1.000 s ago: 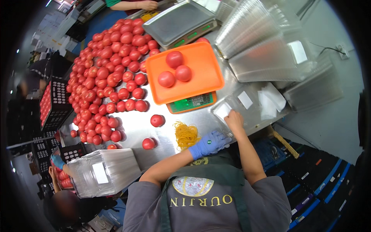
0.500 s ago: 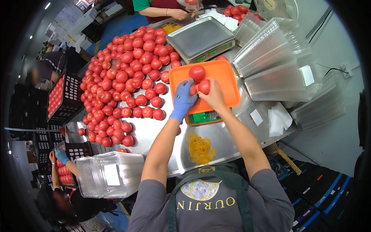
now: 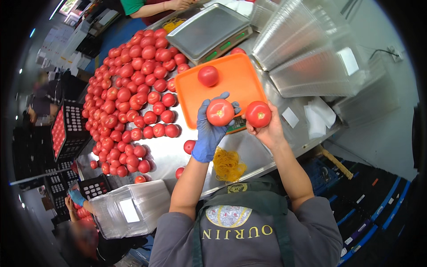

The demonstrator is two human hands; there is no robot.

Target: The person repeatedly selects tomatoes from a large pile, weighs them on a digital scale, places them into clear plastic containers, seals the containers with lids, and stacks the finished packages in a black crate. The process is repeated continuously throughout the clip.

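Note:
My left hand (image 3: 209, 133), in a blue glove, holds a red tomato (image 3: 220, 111) above the near edge of the orange tray (image 3: 238, 80). My bare right hand (image 3: 269, 131) holds a second red tomato (image 3: 258, 114) just beside it. One more tomato (image 3: 208, 75) lies on the tray, which rests on a green scale. A heap of yellow rubber bands (image 3: 227, 163) lies on the steel table below my hands.
A large pile of tomatoes (image 3: 129, 102) covers the steel table (image 3: 171, 155) at left. A second scale (image 3: 209, 29) stands behind the tray. Stacks of clear plastic containers (image 3: 307, 53) fill the right; another stack (image 3: 129, 209) lies lower left. Another person's arm (image 3: 164, 5) reaches in at the top.
Both hands went from the table's near edge up to the tray, took a tomato each, and now hold them lifted off it. One tomato stays on the tray.

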